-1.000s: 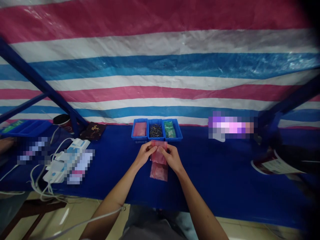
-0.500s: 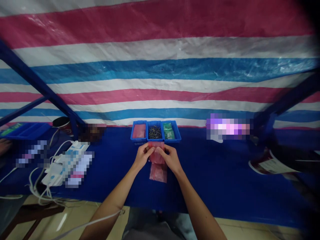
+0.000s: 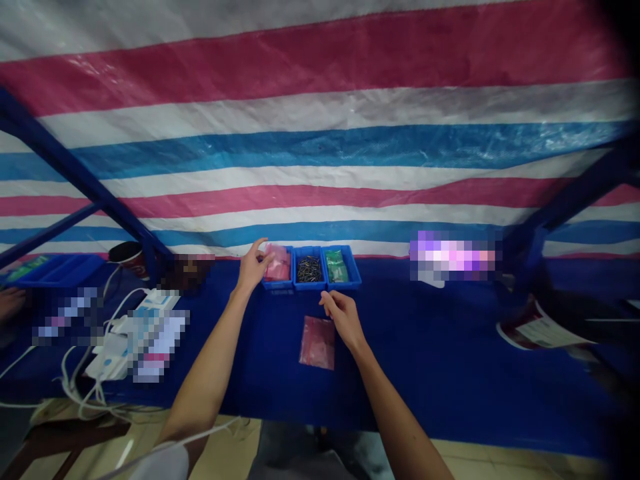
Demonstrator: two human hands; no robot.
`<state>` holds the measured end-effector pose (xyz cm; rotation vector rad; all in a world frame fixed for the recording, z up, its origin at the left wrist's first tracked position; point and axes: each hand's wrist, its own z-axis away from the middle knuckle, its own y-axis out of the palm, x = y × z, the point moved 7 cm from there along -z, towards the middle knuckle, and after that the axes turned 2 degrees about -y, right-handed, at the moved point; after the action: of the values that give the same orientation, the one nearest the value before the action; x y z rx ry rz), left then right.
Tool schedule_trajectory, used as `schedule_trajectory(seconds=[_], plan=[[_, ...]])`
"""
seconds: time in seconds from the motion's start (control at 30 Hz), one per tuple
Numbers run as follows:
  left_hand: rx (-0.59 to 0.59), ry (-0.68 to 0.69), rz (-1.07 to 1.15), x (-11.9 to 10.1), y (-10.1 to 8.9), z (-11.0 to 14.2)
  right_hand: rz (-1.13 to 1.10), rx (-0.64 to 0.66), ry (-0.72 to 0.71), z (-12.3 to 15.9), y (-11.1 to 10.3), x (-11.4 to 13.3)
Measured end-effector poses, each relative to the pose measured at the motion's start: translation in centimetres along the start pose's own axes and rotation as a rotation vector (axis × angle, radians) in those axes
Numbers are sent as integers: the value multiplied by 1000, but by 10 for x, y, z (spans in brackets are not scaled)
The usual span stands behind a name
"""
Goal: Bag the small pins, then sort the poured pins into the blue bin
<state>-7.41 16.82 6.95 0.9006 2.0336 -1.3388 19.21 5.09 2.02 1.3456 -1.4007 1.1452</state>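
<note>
My left hand point(image 3: 256, 267) is at the left bin point(image 3: 278, 286), its thumb and index finger apart, at the edge of a pink plastic bag point(image 3: 276, 261) lying on the pink stack there. My right hand point(image 3: 344, 315) hovers over the table in front of the bins, its fingers curled together with nothing visible in them. Below and left of it, another pink zip bag point(image 3: 317, 343) lies flat on the blue table. Small metal screws or nails point(image 3: 309, 269) fill the middle bin point(image 3: 310, 286). Green packets point(image 3: 337, 265) sit in the right bin point(image 3: 356, 275).
Left of me lie a white power strip point(image 3: 113, 347) and tangled white cables point(image 3: 75, 380). Another person's hand point(image 3: 11, 303) rests near a blue tray point(image 3: 65, 270) at far left. A dark red tub point(image 3: 530, 327) stands at right. Striped sheeting point(image 3: 320, 153) hangs behind.
The pink bag that both hands held has left the middle and a pink bag now lies at the left bin. My left hand moved up and left to that bin; my right hand stayed nearby.
</note>
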Motion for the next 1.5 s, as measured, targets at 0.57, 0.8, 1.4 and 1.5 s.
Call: schedule_trajectory(seconds=[0.57,0.8,1.4,1.5], plan=[[540,210,-593,2,76,3,-32,-36,-5,-2,-7,-1],[562,278,-635,19,90,15,170,145,25,-4,-12,-7],[589,292,-731,12,94,21,1096,462,29,42,8,8],[592,258,-752,5,94,24,1058,466,39,39,10,6]])
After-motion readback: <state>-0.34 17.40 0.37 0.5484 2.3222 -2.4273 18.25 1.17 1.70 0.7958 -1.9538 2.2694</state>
